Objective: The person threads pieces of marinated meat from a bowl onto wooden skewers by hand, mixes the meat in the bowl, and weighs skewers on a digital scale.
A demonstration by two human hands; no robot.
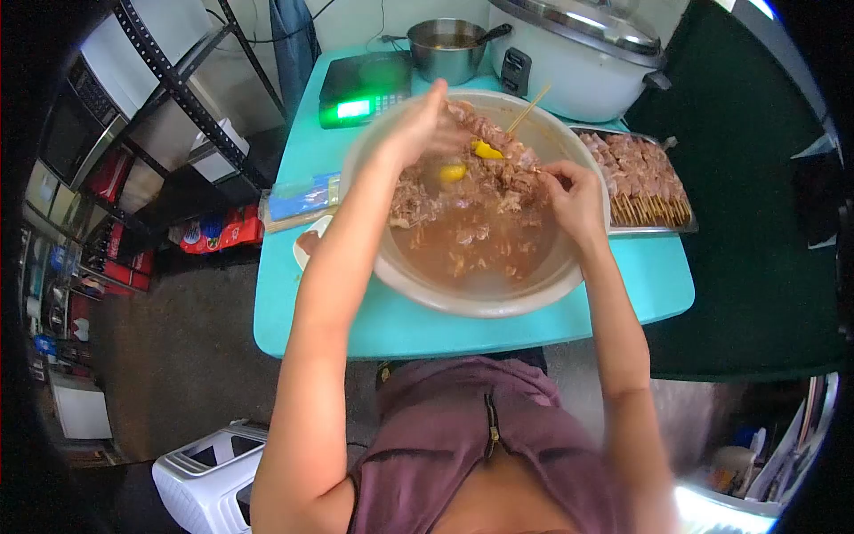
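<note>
A large whitish bowl [489, 307] holds raw meat pieces [511, 182] in brownish liquid. Over its left inner side, my left hand [422, 129] is smeared by motion, so whether it grips anything cannot be made out. At the right side of the bowl, my right hand [574, 196] pinches a thin bamboo skewer, its length mostly hidden by fingers and meat. One yellow piece [487, 149] lies on the meat between my hands, and a second yellow piece [452, 172] is lower left of it. Another bamboo stick [530, 109] leans out over the far rim.
Right of the bowl, a metal tray [654, 230] holds rows of skewered meat [636, 173]. Behind stand a lit digital scale [365, 89], a metal pot [445, 58] and a large rice cooker [569, 67]. A packet of skewers [302, 200] lies left on the turquoise table [427, 334].
</note>
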